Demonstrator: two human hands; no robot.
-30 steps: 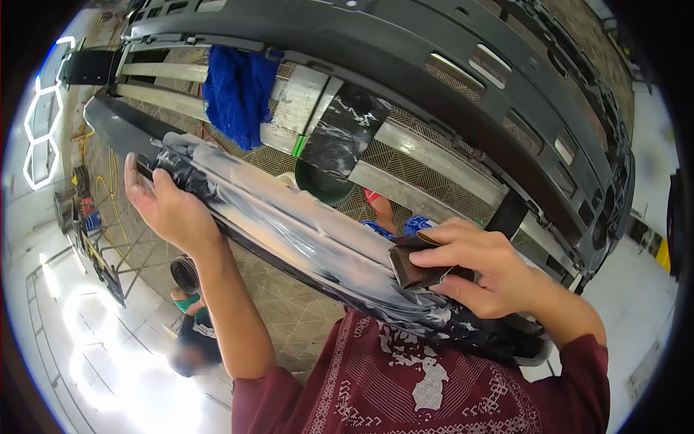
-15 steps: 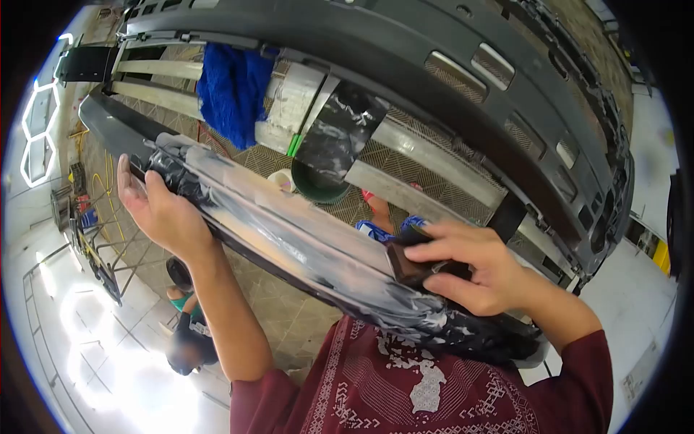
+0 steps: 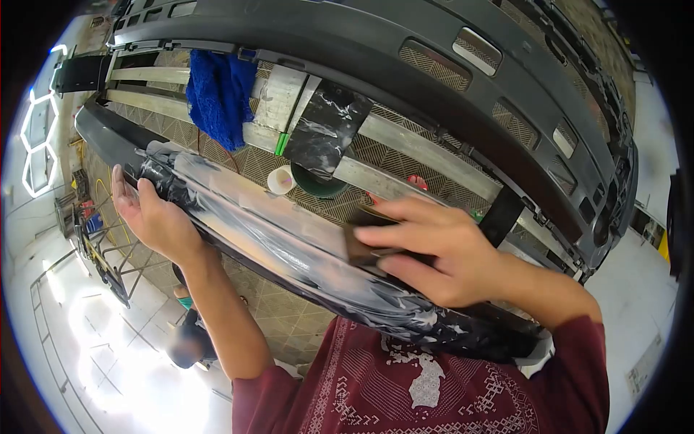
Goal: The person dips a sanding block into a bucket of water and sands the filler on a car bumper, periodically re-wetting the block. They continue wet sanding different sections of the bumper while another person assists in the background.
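Note:
A long curved dark panel [image 3: 282, 242] lies diagonally in front of me, its middle smeared whitish and tan. At its left end my left hand [image 3: 155, 217] rests against the near edge, fingers apart and holding nothing. My right hand [image 3: 434, 249] grips a dark, flat sanding pad [image 3: 359, 242] between thumb and fingers. The pad sits on the smeared face, right of its middle. Black covering with white smears wraps both ends of that area.
Beyond are a large grey bumper [image 3: 361, 43], a blue cloth [image 3: 220, 98] on metal rails, a black-and-white smeared board [image 3: 329, 126], a green bucket [image 3: 318, 184] and a white cup [image 3: 280, 181]. Another person [image 3: 191, 343] is at the lower left.
My right hand has moved left along the panel with the pad. My left hand stays at the panel's left end. The white cup shows more fully.

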